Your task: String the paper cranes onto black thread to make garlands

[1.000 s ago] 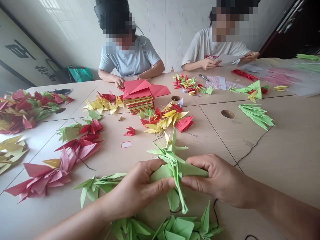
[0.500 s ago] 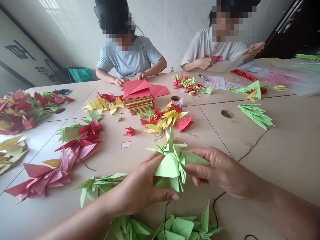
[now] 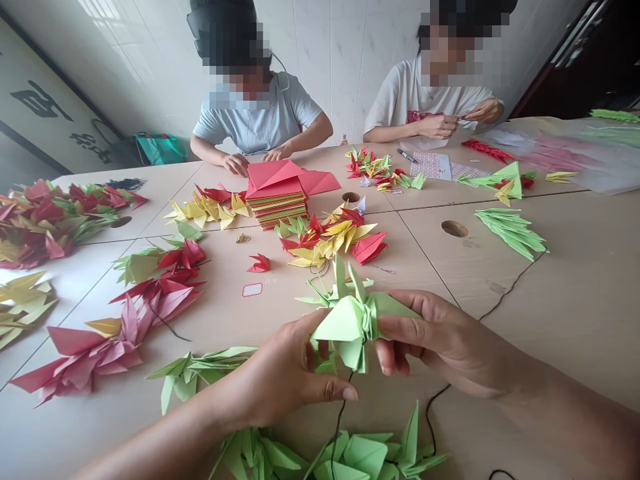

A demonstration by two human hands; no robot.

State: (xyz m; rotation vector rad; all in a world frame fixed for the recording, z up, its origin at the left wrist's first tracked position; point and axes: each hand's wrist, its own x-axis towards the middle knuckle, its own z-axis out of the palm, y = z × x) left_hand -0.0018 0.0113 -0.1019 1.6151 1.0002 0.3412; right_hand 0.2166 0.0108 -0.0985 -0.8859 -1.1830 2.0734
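A light green folded paper crane [image 3: 345,323] is held up over the table in front of me. My right hand [image 3: 445,340] pinches its right wing between thumb and fingers. My left hand [image 3: 290,363] is curled round its left side, with the thumb apart below and the fingers partly hidden behind the paper. From the crane's underside a black cord [image 3: 340,417] hangs down towards a bunch of green cranes [image 3: 363,453] at the near edge. More green folded paper [image 3: 320,293] shows just behind the held crane.
Pink and red cranes [image 3: 120,347] and a green bunch [image 3: 200,367] lie on my left. A stack of coloured paper [image 3: 277,207] stands mid-table beside yellow and red cranes [image 3: 335,240]. Folded green strips [image 3: 510,230] lie right. Two people sit opposite, their hands at the table.
My right hand has turned slightly and shifted its hold along the crane's wing. The crane has tipped and moved a little right. The co-worker opposite right has brought both hands together.
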